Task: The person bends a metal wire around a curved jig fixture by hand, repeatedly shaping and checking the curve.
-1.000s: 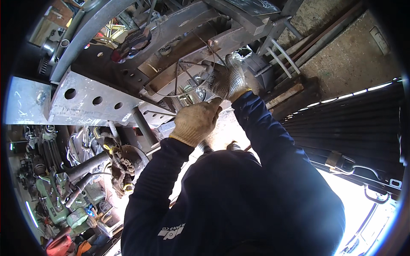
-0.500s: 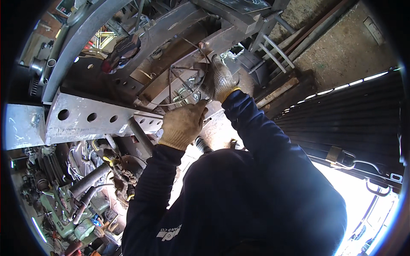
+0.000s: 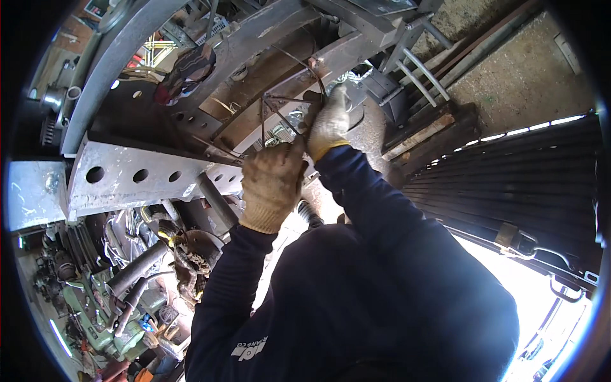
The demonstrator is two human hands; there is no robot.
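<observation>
Both my hands wear knitted work gloves and grip a thin rusty metal rod frame (image 3: 263, 121), a round hoop with straight rods joined across it. My left hand (image 3: 273, 178) is closed around its near side, the fingers curled out of sight. Farther off and to the right, my right hand (image 3: 330, 120) is closed on its right side; the glove hides part of the rods. The frame is raised in front of a steel beam (image 3: 299, 99) and tilted, so the hoop appears narrow.
A steel plate with round holes (image 3: 127, 175) stretches along the left, beside a large curved steel bar (image 3: 95, 79). Green machinery (image 3: 86, 312) and tools crowd the lower left. A dark corrugated shutter (image 3: 509, 172) stands on the right. Parallel metal rods (image 3: 423, 79) stick out at the upper right.
The hoop has turned from round to nearly edge-on. My right hand has moved slightly down and rotated; my left hand has risen a little and stays on the frame.
</observation>
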